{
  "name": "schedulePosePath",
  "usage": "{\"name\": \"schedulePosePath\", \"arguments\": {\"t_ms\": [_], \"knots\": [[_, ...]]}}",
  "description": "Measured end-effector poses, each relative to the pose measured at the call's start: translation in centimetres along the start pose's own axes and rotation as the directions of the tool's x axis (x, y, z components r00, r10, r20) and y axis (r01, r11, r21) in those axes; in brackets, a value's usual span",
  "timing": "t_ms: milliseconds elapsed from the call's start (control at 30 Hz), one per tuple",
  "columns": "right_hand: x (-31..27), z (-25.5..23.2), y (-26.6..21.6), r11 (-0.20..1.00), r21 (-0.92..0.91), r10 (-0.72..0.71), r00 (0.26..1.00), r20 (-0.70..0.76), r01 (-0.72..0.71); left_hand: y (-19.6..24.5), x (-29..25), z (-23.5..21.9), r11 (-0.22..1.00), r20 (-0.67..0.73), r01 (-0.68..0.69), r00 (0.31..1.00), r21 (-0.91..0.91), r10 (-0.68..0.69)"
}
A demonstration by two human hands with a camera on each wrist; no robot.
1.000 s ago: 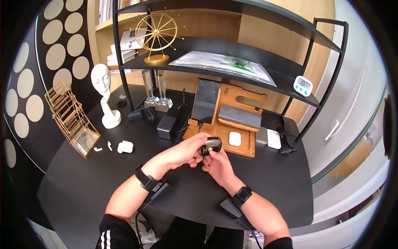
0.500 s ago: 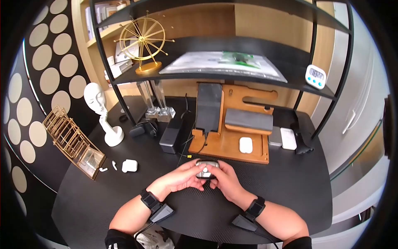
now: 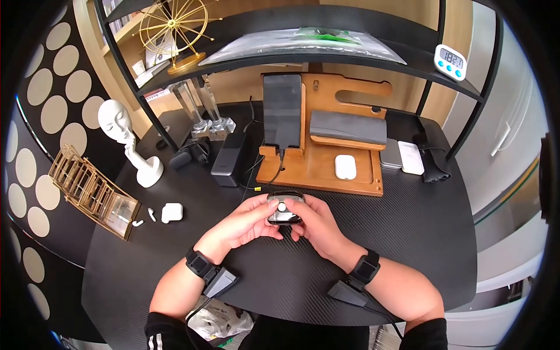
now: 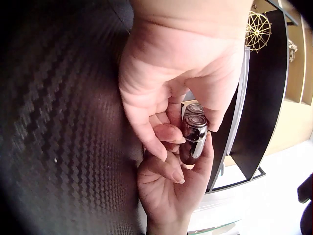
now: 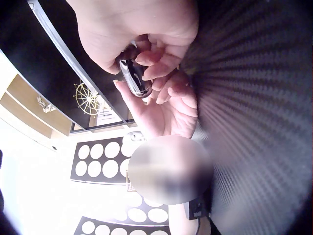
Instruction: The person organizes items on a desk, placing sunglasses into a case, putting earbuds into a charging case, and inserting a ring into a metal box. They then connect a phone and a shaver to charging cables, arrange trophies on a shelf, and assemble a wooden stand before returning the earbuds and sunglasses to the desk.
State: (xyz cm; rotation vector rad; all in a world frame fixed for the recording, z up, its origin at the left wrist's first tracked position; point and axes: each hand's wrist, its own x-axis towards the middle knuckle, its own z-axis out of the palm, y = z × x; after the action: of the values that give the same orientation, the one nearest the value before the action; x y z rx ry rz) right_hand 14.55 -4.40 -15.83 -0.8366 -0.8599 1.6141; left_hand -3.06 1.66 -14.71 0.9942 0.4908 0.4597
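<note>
A small, glossy dark electric shaver (image 3: 284,217) is held between both hands above the near part of the desk. Its round white button faces up in the head view. In the left wrist view, two round ringed heads show at one end of the shaver (image 4: 194,137). My left hand (image 3: 249,220) grips its left side, thumb on top near the button and fingers curled beneath. From the right, my right hand (image 3: 321,226) grips it likewise, its thumb reaching the button. The right wrist view shows the shaver's shiny side (image 5: 132,76) between thumbs and fingers.
Beyond the hands stands a wooden stand (image 3: 326,181) with a phone (image 3: 282,111) and a white earbud case (image 3: 345,167). A black speaker-like box (image 3: 228,163) is beside it. Another white case (image 3: 172,213), loose earbuds and a bamboo model (image 3: 93,192) lie left. A shelf overhangs the back.
Both hands have levelled the shaver from a tilted hold, its button now facing up and both thumbs on top. The head view has shifted; the desk items stay put.
</note>
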Motion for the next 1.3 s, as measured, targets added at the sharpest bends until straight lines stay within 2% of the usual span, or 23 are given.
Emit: {"name": "schedulePosePath", "arguments": {"t_ms": [133, 167, 233, 367, 467, 533, 600, 667, 700, 800, 867, 933, 967, 1033, 1133, 1300], "knots": [[0.0, 0.2, 0.0, 0.998, 0.062, -0.02, 0.999, -0.027, 0.021, 0.0, 0.1, -0.1, 0.999, 0.038, 0.004, 0.999, -0.046, -0.003], [-0.1, 0.0, 0.0, 0.998, 0.062, -0.02, 0.999, -0.029, 0.022, -0.3, 0.2, -0.5, 0.998, 0.028, 0.003, 1.0, -0.055, -0.002], [0.0, -0.2, -0.1, 0.982, 0.187, 0.035, 0.999, -0.02, -0.031, -0.1, 0.3, -0.2, 0.998, -0.012, 0.01, 1.0, -0.068, -0.01], [0.1, -0.2, -0.1, 0.973, 0.228, 0.042, 0.998, -0.038, -0.032, 0.0, 0.4, -0.2, 0.99, -0.015, 0.001, 1.0, -0.142, -0.003], [0.1, -0.3, -0.4, 0.961, 0.274, 0.063, 0.997, -0.05, -0.047, 0.6, 0.2, -0.9, 0.983, -0.041, 0.041, 0.998, -0.178, -0.049], [-0.1, -0.2, -0.7, 0.967, 0.249, 0.06, 0.998, -0.009, -0.056, 1.9, -0.3, -0.7, 0.994, -0.107, 0.084, 0.991, 0.068, -0.076], [0.0, -0.3, -0.5, 0.96, 0.275, 0.075, 0.996, -0.052, -0.058, 3.5, -0.9, -0.7, 0.978, -0.125, 0.047, 0.992, 0.205, -0.021], [0.1, -0.4, -0.3, 0.962, 0.268, 0.066, 0.997, -0.042, -0.052, 5.6, -2.2, -0.7, 0.903, -0.184, 0.048, 0.982, 0.426, 0.034], [0.0, -0.4, -0.3, 0.962, 0.268, 0.055, 0.998, -0.034, -0.044, 6.4, -2.8, -0.8, 0.758, -0.228, 0.085, 0.97, 0.647, 0.085], [-0.1, -0.2, -0.4, 0.971, 0.238, 0.045, 0.999, -0.03, -0.037, 7.0, -4.0, -3.7, 0.47, -0.349, 0.208, 0.907, 0.858, 0.237], [-0.2, 0.0, -0.6, 0.972, 0.23, 0.054, 0.998, -0.037, -0.045, 7.6, -4.6, -4.8, 0.388, -0.482, 0.349, 0.811, 0.853, 0.331], [-0.1, 0.0, -0.7, 0.973, 0.224, 0.061, 0.997, -0.051, -0.049, 7.8, -5.4, -6.8, 0.339, -0.602, 0.507, 0.738, 0.792, 0.303], [-0.1, -0.1, -0.6, 0.974, 0.218, 0.062, 0.997, -0.04, -0.052, 7.7, -5.6, -7.6, 0.338, -0.602, 0.508, 0.739, 0.793, 0.303], [-0.1, -0.1, -0.6, 0.977, 0.208, 0.062, 0.998, -0.03, -0.055, 7.3, -6.0, -8.3, 0.075, -0.617, 0.654, 0.661, 0.753, 0.427], [-0.1, 0.0, -0.6, 0.981, 0.184, 0.061, 0.998, -0.022, -0.056, 8.0, -6.1, -7.6, 0.078, -0.642, 0.682, 0.636, 0.727, 0.428], [-0.2, 0.2, -0.8, 0.982, 0.176, 0.072, 0.996, -0.052, -0.062, 7.7, -6.5, -9.3, 0.036, -0.653, 0.716, 0.614, 0.697, 0.444]]}}
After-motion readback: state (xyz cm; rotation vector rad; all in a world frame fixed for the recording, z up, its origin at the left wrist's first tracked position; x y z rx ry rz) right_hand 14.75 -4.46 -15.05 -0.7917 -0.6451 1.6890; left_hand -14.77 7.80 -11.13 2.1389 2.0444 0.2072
